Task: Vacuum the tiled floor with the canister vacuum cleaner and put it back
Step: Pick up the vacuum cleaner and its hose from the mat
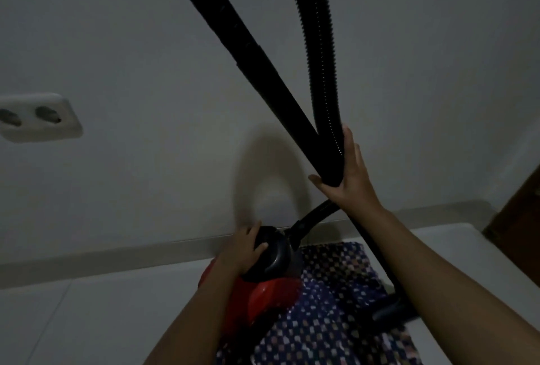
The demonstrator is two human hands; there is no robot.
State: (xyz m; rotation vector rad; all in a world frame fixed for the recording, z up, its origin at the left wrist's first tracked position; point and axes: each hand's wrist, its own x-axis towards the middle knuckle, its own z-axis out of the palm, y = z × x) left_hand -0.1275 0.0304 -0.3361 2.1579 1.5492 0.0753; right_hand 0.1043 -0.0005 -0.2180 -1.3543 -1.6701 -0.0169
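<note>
– Since the right hand has the main hold, what is inside it?

– The hose and the stiff tube, taken together where they cross. Thumb and fingers are wrapped round the pair, so it is clamped, not resting.

– And out from that hold?

– Both pieces rise away above it, the tube leaning up and to the left, the ribbed hose nearly straight up. Below the hold the tube runs on down to the right behind the forearm, to a dark end I cannot make out. The hose's short curved end dips down and to the left.

– Into the machine?

– Yes. The vacuum cleaner lies below and left of the right hand, red body with a black top. The left hand is on that black top, fingers curled over it and gripping. It seems lifted off the floor, though the dim light leaves that uncertain.

– So which hand matters for setting it down?

– The left is the one on the body; the right only governs the long parts. I judge this to be the putting-back stage, and it turns on the tube's long axis: steep, slanting up and left, well clear above the machine.

– Anything around?

– A patterned cloth just beneath both arms, the wall behind with its skirting, and a double socket far to the left.
</note>
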